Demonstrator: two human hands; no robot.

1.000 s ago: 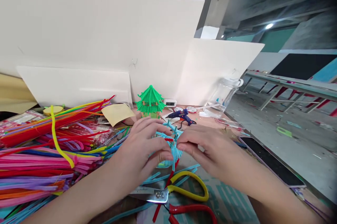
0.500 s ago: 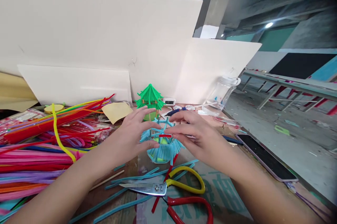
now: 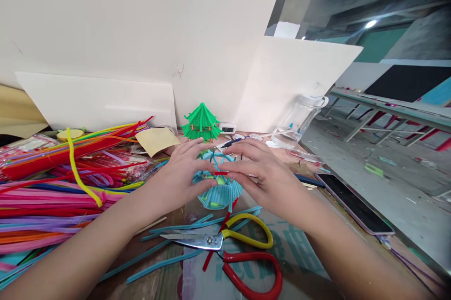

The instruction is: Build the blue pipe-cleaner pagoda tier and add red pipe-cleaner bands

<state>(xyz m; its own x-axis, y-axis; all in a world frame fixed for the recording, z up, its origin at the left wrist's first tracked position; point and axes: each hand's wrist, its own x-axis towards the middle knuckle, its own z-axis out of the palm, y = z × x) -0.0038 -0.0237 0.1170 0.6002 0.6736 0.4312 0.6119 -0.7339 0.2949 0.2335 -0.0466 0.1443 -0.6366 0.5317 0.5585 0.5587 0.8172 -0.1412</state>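
A light blue pipe-cleaner model [image 3: 220, 192] with a fringed skirt stands on the table in the middle of the view. My left hand [image 3: 183, 170] cups its left side with thumb and fingers curled onto it. My right hand [image 3: 259, 173] covers its right side, fingertips pinching a short red pipe-cleaner piece [image 3: 221, 173] on top of the model. A finished green pipe-cleaner pavilion [image 3: 200, 123] stands just behind. Scissors with yellow and red handles [image 3: 243, 248] lie open in front of my hands, among loose blue pipe-cleaner pieces [image 3: 158, 264].
A big heap of coloured pipe cleaners [image 3: 52, 187] fills the left side. White foam boards [image 3: 141, 41] stand behind. A clear plastic jar [image 3: 298, 121] lies at the right rear, a phone [image 3: 354, 203] near the table's right edge. A yellow paper [image 3: 157, 140] lies behind left.
The blue model was held up between both hands a second ago; it now rests on the table with both hands closed around its top. The view has tilted slightly down.
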